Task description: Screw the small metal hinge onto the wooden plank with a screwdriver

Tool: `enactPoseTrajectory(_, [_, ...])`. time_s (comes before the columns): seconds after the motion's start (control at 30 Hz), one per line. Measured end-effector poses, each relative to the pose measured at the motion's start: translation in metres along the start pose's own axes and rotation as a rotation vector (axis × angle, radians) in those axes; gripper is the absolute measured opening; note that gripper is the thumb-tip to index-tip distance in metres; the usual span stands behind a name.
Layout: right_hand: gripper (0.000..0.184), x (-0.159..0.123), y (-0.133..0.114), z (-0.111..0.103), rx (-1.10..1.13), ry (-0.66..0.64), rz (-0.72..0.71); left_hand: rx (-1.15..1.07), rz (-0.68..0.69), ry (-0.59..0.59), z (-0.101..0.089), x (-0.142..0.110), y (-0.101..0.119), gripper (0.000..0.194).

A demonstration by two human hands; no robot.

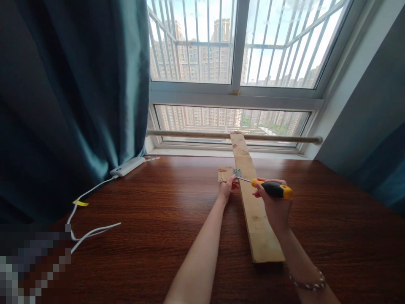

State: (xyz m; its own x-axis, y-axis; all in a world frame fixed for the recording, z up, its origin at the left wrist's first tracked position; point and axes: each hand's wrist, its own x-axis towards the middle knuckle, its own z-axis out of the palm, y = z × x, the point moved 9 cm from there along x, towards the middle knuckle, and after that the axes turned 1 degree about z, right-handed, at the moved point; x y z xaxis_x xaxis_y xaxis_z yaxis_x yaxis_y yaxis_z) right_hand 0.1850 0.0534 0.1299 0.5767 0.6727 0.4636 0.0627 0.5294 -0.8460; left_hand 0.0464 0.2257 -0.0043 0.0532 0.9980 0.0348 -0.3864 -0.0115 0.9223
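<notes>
Barred window (236, 90) beyond the far edge of a dark wood-grain worktop (142, 245); blue-green curtain (85, 93) at the left, pale rail (278, 138) across the lower pane. Long pale plank (264, 228) lengthwise over the worktop, its far end past the far edge and overlapping the rail in view. Smaller wooden piece (224, 171) just left of the plank, toward the far edge; metal hinge (238, 173) between the two, reaching onto the plank's left side. Left hand (225, 189) at the near side of the smaller wooden piece, thumb raised beside the hinge, fingers curled and partly hidden; impossible to tell whether closed on anything. Right hand (276, 209) above the plank's right side, gripping the yellow-and-black handle of a screwdriver (272, 189); beaded bracelet (308, 285) at the wrist. Shaft pointing left across the plank, tip at the hinge, near the left thumb; hinge thus just ahead of the left hand, and farther off, to the left, from the right. White power strip (129, 166) near the worktop's far left corner, beside the curtain; white cable (92, 191) trailing from it along the left edge, past a yellow strip (81, 203).
</notes>
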Motion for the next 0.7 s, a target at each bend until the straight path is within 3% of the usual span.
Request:
enactPoseTrajectory(0.23, [0.048,0.005,0.000,0.009,-0.066,-0.179,0.018,-0.010,0.023,0.021,0.000,-0.005,0.007,0.024])
enactPoseTrajectory(0.47, [0.053,0.008,0.002,0.015,0.093,-0.306,0.151,-0.014,0.023,0.021,0.001,-0.006,0.010,0.026])
enactPoseTrajectory(0.57, [0.048,0.008,0.004,0.006,-0.027,-0.203,0.107,-0.007,0.041,0.024,0.001,-0.007,0.012,0.025])
enactPoseTrajectory(0.7, [0.049,0.002,0.003,-0.018,-0.316,0.112,-0.074,-0.024,0.029,0.042,0.001,-0.008,0.013,0.026])
